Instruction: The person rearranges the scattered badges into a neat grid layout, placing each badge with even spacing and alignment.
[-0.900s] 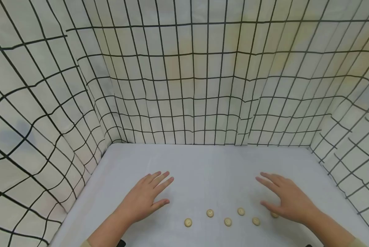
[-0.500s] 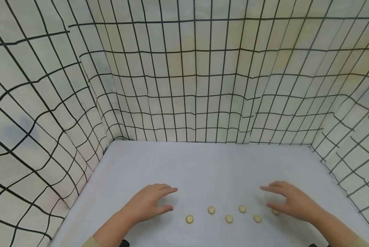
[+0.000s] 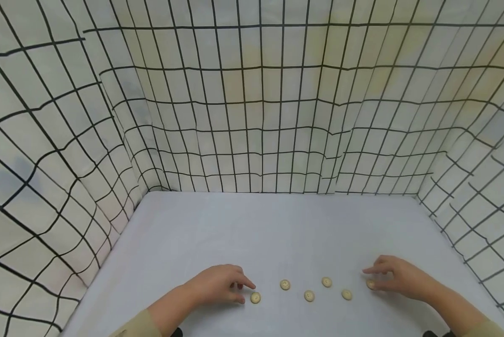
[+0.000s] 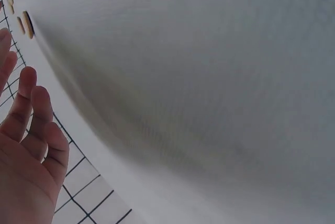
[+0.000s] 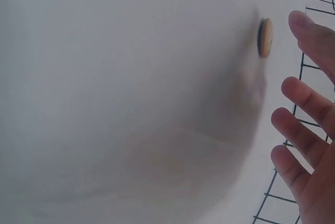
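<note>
Several round, pale buttons with small holes lie scattered on the white tabletop (image 3: 277, 229) in the head view. My left hand (image 3: 218, 284) hovers just left of the leftmost button (image 3: 255, 297), index finger and thumb apart on its near side. Over on the right, my right hand (image 3: 399, 278) is at the rightmost button (image 3: 370, 284), partly covered by the thumb; whether they touch cannot be told. The right wrist view shows a button (image 5: 266, 38) apart from the loosely bent fingers (image 5: 298, 130). Neither hand visibly holds anything.
Between the hands lie more buttons, among them a far left one (image 3: 285, 284), a near one (image 3: 309, 296), a far right one (image 3: 326, 282) and another near one (image 3: 346, 294). White walls with a black grid (image 3: 273, 117) rise around the table's back and sides.
Both hands have come down and nearer the person. The left hand has moved toward the leftmost button, its fingers bending more; the right thumb has drawn close to the rightmost button. The buttons stay in place.
</note>
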A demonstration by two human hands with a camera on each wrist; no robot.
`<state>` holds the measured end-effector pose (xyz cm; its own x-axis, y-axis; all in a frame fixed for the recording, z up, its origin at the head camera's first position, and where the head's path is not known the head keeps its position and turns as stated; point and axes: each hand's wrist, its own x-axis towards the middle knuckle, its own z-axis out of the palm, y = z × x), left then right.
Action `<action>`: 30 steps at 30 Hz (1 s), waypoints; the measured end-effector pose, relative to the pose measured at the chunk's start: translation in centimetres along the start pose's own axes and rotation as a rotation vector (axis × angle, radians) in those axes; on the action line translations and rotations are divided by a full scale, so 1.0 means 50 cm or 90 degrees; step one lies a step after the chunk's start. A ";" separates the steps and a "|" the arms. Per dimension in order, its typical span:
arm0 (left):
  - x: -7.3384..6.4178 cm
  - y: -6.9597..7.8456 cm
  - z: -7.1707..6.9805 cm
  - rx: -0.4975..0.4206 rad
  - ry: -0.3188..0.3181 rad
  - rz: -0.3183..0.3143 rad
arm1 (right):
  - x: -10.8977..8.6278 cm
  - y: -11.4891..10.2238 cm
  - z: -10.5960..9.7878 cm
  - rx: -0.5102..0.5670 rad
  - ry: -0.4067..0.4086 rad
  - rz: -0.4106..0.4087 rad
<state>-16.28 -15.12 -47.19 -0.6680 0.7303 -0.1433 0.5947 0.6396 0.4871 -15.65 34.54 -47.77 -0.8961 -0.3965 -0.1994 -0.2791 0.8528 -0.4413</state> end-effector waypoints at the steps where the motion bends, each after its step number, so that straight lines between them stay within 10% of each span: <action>1: 0.003 -0.001 0.004 -0.001 -0.006 0.005 | 0.001 0.003 0.001 -0.004 0.000 -0.003; 30: 0.045 -0.007 0.028 -0.013 -0.014 0.018 | 0.003 0.037 0.017 -0.057 0.007 -0.059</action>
<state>-17.36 -13.37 -48.87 -0.6408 0.7534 -0.1475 0.6040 0.6133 0.5090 -16.00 35.80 -49.37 -0.8687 -0.4717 -0.1512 -0.3902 0.8397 -0.3778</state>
